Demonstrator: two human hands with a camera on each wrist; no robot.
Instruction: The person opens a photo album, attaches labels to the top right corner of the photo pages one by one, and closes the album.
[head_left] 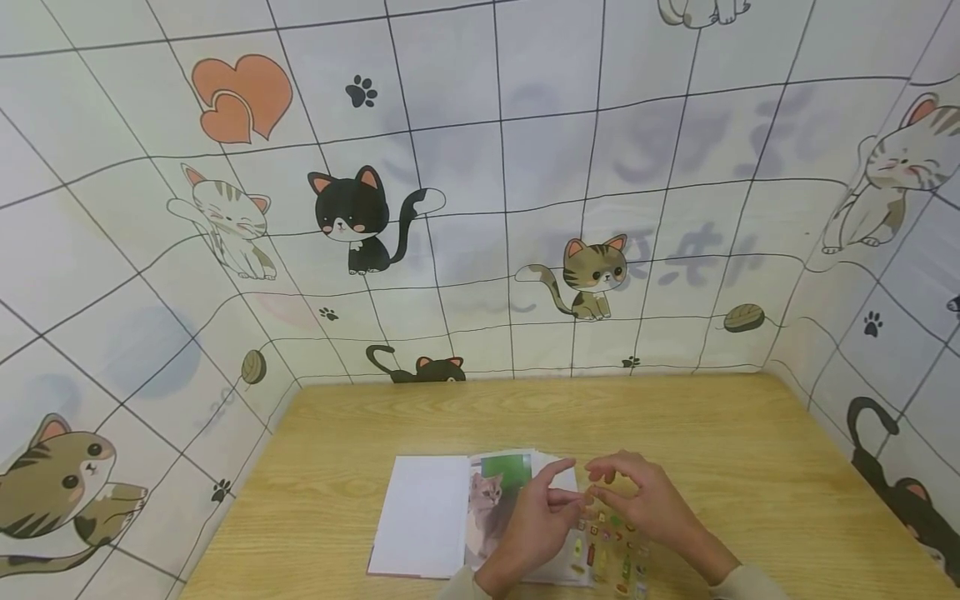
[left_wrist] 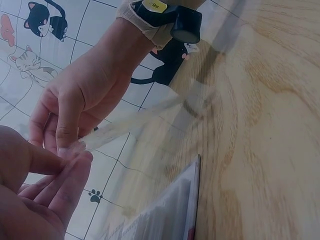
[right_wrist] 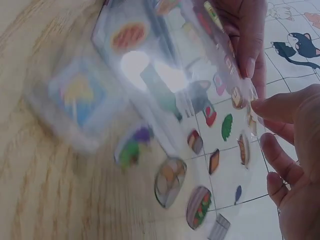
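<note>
Clear sticker sheet (head_left: 626, 568) nearest, lifted by its far edge, beside the book's right side. Left hand (head_left: 536, 518) pinches that edge, index raised; right hand (head_left: 652, 498) pinches just beside, other fingers loosely bent, probably to steady limp plastic. Open book (head_left: 427, 517) lies flat, leftward. Table (head_left: 712, 433) leaves room right and beyond, up to the cat-print wall (head_left: 480, 292).
</note>
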